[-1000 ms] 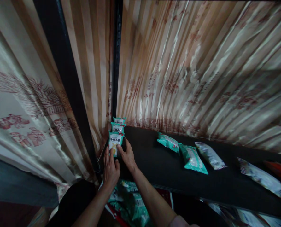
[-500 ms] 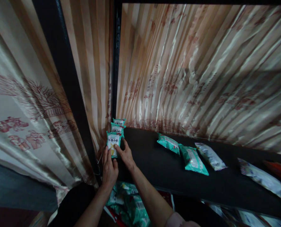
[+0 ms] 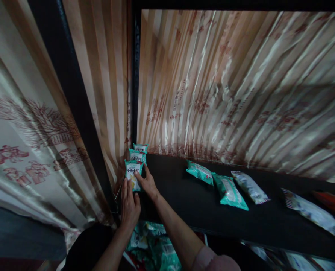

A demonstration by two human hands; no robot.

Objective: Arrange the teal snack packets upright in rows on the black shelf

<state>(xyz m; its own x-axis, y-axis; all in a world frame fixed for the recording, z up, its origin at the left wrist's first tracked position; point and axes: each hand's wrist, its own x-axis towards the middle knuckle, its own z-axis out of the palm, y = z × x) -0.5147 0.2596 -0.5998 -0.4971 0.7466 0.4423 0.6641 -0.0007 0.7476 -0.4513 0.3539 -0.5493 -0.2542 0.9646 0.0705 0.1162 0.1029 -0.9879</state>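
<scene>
Teal and white, the front packet (image 3: 131,177) stands at the left edge of the black shelf (image 3: 181,188), its label reading 小鱼小虾. The same characters show on the middle packet (image 3: 137,156) behind it; the rear packet (image 3: 140,147), in the back left corner, is partly covered. The right hand (image 3: 149,185) grips the front packet, thumb across its face; the left hand (image 3: 130,207) has fingers against its lower front, but whether they grip I cannot tell. Since a second ago, the front packet has shifted slightly left of the two behind.
</scene>
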